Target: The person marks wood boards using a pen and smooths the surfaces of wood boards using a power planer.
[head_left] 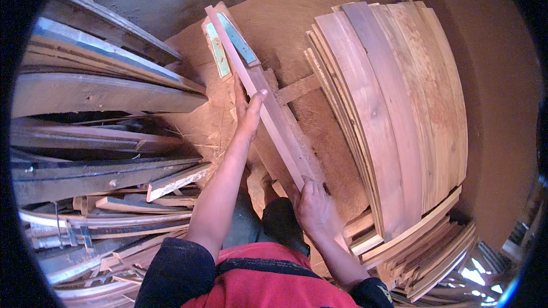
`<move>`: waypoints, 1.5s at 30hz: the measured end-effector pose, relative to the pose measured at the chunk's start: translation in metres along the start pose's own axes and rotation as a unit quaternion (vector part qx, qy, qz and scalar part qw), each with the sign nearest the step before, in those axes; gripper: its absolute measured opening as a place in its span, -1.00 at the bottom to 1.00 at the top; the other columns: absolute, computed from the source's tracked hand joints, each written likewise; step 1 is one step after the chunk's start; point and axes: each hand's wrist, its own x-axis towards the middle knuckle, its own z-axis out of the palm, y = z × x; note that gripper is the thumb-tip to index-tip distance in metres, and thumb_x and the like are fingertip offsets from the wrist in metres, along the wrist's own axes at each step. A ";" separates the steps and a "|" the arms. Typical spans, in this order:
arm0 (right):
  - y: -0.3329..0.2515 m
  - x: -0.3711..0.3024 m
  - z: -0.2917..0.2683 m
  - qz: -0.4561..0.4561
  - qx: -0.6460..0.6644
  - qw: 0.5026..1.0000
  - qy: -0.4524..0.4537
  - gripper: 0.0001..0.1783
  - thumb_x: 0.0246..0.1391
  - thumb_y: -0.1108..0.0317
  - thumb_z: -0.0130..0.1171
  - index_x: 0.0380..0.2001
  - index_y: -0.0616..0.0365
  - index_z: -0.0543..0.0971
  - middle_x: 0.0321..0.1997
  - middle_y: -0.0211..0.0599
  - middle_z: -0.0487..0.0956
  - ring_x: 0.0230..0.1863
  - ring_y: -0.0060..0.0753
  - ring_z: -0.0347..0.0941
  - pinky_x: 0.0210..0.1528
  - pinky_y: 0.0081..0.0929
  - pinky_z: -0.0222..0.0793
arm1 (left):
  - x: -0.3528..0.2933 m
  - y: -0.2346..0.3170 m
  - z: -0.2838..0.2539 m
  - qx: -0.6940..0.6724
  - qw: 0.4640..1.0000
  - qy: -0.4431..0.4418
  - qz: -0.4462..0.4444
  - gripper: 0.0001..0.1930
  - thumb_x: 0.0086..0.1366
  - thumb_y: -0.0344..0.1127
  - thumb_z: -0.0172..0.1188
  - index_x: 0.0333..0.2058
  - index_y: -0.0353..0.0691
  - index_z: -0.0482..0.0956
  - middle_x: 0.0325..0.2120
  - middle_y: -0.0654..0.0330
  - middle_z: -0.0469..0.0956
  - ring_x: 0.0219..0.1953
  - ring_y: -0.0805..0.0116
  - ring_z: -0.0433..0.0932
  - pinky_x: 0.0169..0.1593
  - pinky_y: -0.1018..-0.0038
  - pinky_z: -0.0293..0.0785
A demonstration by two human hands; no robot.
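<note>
A long, narrow wooden strip [277, 131] runs slantwise in front of me, its far end between two blue-green painted pieces [238, 39] on a narrow wooden bench [264, 81]. About midway along, my left hand [251, 113] is closed round the strip, thumb on top and fingers down its left side. My right hand [315, 208] grips the near end, knuckles up; its fingertips are hidden and the hand is slightly blurred. Sawdust coats the bench beside the strip.
Wide planks [394, 114] stand stacked on the right, with shorter boards [428, 256] below them. Several long boards [108, 94] and loose offcuts [142, 205] crowd the left side. Brown sawdust [268, 17] is heaped beyond the bench.
</note>
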 end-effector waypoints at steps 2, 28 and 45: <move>0.003 0.000 -0.002 0.005 0.009 1.000 -0.018 -0.58 0.17 0.29 0.18 0.04 0.26 0.44 -0.07 0.04 0.58 -0.03 0.11 0.51 -0.08 -0.04 0.47 | -0.002 0.005 0.004 -0.002 1.000 0.005 -0.011 -0.02 0.20 -0.23 0.21 0.48 -0.25 -0.17 0.45 -0.04 -0.01 0.42 0.13 0.12 0.42 0.29 0.09; 0.015 0.001 0.020 0.022 0.014 0.999 -0.023 -0.41 0.10 0.21 0.31 0.15 0.14 0.38 0.09 -0.09 0.54 0.07 0.07 0.48 0.05 -0.05 0.45 | -0.003 0.005 0.008 -0.086 0.994 -0.007 -0.064 0.11 0.09 -0.23 0.25 0.48 -0.23 -0.32 0.41 -0.03 0.03 0.42 0.13 0.09 0.44 0.26 0.00; 0.003 0.017 0.023 0.001 -0.017 1.000 -0.005 -0.56 0.09 0.40 0.27 0.02 0.21 0.39 -0.06 0.09 0.54 -0.12 0.23 0.49 -0.12 0.05 0.42 | -0.001 0.024 -0.007 -0.074 0.980 -0.055 -0.177 0.09 0.03 -0.17 0.42 0.37 -0.30 -0.16 0.27 -0.04 0.17 0.30 0.04 0.19 0.33 0.10 0.18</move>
